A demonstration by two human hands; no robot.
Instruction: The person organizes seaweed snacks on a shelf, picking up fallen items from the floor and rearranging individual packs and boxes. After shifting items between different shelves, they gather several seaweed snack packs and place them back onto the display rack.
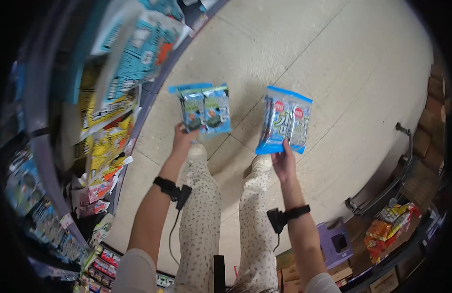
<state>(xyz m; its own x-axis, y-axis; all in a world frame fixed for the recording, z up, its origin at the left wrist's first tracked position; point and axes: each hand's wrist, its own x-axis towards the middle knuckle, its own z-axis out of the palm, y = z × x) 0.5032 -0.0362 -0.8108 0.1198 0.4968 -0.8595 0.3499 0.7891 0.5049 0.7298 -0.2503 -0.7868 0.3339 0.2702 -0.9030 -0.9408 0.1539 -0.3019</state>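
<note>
My left hand [185, 136] is closed on the lower left corner of a blue and green seaweed multipack [206, 110], with two dark-printed packets showing through its clear wrap. A second seaweed multipack [286, 121], blue and silver with red round logos, is gripped at its bottom edge by my right hand [285, 163]. Both packs are held up over the floor, faces toward me, with a gap between them. The thumb of the right hand lies on the front of its pack; the other fingers are hidden behind it.
Shelves [45, 161] run along the left, with yellow bags [101, 151] and light-blue bags [133, 58] jutting out. Pale tiled floor [353, 73] lies ahead. At the right are a metal rail [387, 178], a purple box [335, 241] and orange snack bags [389, 229].
</note>
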